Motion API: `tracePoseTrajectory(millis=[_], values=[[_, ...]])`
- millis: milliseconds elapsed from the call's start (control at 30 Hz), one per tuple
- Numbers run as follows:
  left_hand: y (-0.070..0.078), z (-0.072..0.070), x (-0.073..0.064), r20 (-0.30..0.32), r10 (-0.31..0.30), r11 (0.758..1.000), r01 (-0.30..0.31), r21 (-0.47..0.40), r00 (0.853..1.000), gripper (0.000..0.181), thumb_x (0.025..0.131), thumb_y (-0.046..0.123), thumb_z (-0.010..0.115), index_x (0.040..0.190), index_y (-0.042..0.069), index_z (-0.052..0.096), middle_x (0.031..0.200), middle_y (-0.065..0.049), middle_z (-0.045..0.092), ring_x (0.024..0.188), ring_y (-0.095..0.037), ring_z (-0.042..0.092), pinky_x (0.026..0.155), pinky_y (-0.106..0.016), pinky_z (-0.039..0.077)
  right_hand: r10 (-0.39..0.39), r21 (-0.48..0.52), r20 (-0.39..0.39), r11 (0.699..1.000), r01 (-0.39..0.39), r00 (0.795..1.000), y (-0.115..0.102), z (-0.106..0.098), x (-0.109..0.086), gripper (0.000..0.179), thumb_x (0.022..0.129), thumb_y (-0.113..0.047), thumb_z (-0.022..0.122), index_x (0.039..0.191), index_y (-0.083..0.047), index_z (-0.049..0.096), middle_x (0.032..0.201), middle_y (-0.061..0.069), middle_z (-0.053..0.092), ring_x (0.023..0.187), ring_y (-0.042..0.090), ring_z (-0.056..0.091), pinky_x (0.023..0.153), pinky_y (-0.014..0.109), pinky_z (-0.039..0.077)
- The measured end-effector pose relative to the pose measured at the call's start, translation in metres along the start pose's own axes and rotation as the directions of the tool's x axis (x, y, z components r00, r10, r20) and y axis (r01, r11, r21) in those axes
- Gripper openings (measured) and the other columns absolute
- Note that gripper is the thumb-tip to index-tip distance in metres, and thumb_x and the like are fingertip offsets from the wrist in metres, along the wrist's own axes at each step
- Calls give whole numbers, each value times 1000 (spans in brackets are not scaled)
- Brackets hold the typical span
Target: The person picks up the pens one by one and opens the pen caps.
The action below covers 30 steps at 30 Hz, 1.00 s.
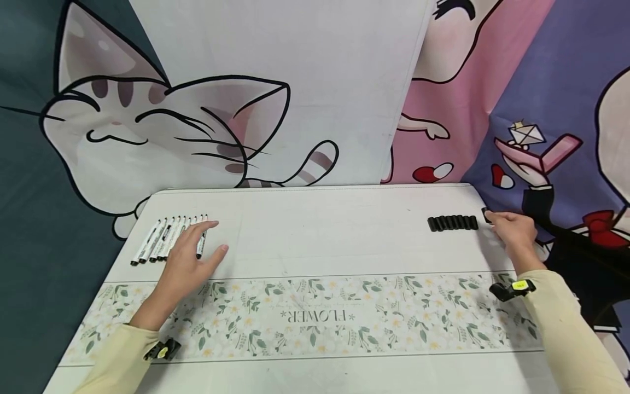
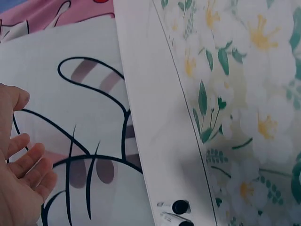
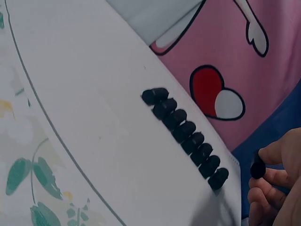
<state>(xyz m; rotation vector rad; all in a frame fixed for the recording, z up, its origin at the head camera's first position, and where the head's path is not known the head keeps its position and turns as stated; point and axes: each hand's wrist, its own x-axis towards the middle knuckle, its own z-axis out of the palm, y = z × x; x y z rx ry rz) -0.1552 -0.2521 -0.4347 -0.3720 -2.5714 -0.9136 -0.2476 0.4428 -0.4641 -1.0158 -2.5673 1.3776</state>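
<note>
My right hand (image 1: 514,232) pinches a short black cylinder (image 3: 257,167) between thumb and fingers, by the table's right edge. Just left of it in the head view, a row of several matching black cylinders (image 1: 453,222) lies side by side, the one at the far end slightly askew in the right wrist view. At the table's left side, my left hand (image 1: 189,265) is over a row of white markers with black ends (image 1: 156,241), its fingers spread and nothing in its grasp. The hand covers part of that row. Only a couple of marker ends (image 2: 180,207) show in the left wrist view.
The white table (image 1: 315,230) carries a floral band (image 1: 315,317) with upside-down "FLOWER" lettering. Behind it hangs a cloth with a cartoon cat (image 1: 162,126). Pink and blue printed cloth (image 1: 453,109) meets the table's right side.
</note>
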Motion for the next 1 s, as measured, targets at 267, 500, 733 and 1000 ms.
tracePoseTrajectory(millis=[267,500,733,1000], values=[[2,10,-2,13,29,1000,-29,9,999,53,90,14,77,139,5,57,139,-20,56,128,-43,50,101,-62,40,47,-77,-22,996,-49,999,12,6,11,25,92,-51,68,72,-35,69,57,-25,51,82,14,52,69,31,43],[0,19,-3,32,47,999,-48,9,998,53,90,15,77,139,5,57,139,-18,56,128,-40,51,102,-60,40,28,-117,-27,993,-31,999,17,12,15,33,94,-48,67,99,-16,74,57,-19,57,75,16,54,62,33,45],[3,26,-1,52,27,1000,-26,-13,998,52,92,17,75,139,6,57,140,-16,55,129,-38,50,102,-59,40,27,-165,-25,986,-31,999,22,12,17,44,94,-48,67,111,-7,71,58,-18,55,77,19,55,61,32,42],[7,28,5,85,44,999,-44,4,995,54,93,20,75,141,4,56,142,-19,54,131,-40,49,105,-60,39,-50,-206,-45,978,40,998,20,10,15,51,94,-51,64,109,-3,73,71,-1,68,96,35,61,75,41,48]])
